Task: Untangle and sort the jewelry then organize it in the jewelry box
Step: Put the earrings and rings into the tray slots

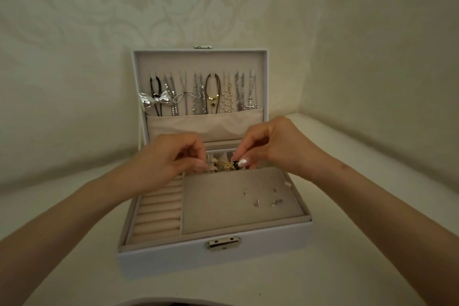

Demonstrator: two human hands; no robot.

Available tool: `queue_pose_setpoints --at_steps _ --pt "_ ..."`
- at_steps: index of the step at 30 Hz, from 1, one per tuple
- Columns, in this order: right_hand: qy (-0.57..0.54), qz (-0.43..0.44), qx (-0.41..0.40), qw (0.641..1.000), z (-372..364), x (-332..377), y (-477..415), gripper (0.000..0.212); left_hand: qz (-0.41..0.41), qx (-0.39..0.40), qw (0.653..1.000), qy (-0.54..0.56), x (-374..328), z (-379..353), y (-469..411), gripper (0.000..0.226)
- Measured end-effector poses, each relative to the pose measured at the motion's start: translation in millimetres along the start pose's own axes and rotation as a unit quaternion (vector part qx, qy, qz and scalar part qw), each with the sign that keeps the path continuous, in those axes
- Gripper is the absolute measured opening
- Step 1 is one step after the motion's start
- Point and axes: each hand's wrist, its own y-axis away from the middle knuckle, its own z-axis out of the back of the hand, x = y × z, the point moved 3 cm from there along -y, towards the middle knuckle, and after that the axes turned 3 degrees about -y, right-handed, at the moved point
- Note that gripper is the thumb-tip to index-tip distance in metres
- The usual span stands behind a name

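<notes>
Head view: the white jewelry box point(248, 253) sits open on the pale surface point(74, 268) at the centre of the frame. Its lid point(201, 62) stands upright, with a row of necklaces point(203, 93) hanging inside it. Both hands meet over the rear compartments, just behind the grey pad. The left hand point(173, 156) has its fingers curled and pinches the left edge of a small tangle point(229, 164) of gold and dark pieces. The right hand point(268, 146) nips the dark end between thumb and finger. A few small studs point(265, 197) lie scattered on the lower right of the pad, and the ring rolls point(159, 211) at lower left look bare.

The step in hand appears to be teasing this cluster apart, with the necklaces already sorted. The next move likely calls for a gentle, opposed pull to loosen the pieces. Tugging hard could tighten knots or snap a fine link. Each freed piece would then go to its own compartment.
</notes>
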Motion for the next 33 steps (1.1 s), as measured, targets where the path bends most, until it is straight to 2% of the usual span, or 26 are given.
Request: queue_pose_setpoints --at_steps 6,11,13,14,17,21,26,28,30,33 --pt "0.004 0.0 0.03 1.0 -24.7 5.3 -11.7 0.021 0.019 0.001 0.998 0.057 15.6 5.4 14.1 0.019" --pt "0.035 0.005 0.061 0.998 -37.5 7.0 -18.7 0.03 -0.013 -0.06 0.998 -0.024 16.6 1.0 14.6 0.021" --pt "0.052 0.012 0.047 0.997 -38.6 7.9 -20.7 0.033 -0.043 -0.066 0.994 -0.077 19.5 -1.4 13.4 0.009" --pt "0.055 0.014 0.038 0.998 -38.8 7.8 -21.7 0.034 -0.049 -0.065 0.992 -0.097 22.0 -2.0 13.0 0.017" --pt "0.039 0.004 0.024 0.999 -40.8 7.2 -25.0 0.032 -0.041 -0.07 0.992 -0.096 27.6 -2.6 11.5 0.024" --pt "0.101 0.007 0.013 0.995 -44.4 7.3 -29.8 0.033 -0.039 -0.064 0.994 -0.08 27.0 -4.6 10.2 0.025" --pt "0.063 -0.003 0.024 0.998 -48.1 5.0 -28.3 0.03 -0.015 -0.07 0.995 -0.063 28.2 -6.7 10.9 0.015" --pt "0.053 0.002 0.03 0.998 -46.7 4.1 -28.6 0.031 -0.013 -0.073 0.995 -0.062 28.1 -6.9 11.4 0.02" --pt "0.048 0.002 0.032 0.998 -45.1 3.3 -28.6 0.033 -0.018 -0.073 0.995 -0.072 29.0 -7.8 11.9 0.025" --pt "0.055 0.007 0.029 0.998 -45.2 3.5 -29.0 0.035 -0.05 -0.07 0.988 -0.126 26.9 -8.5 13.6 0.018"
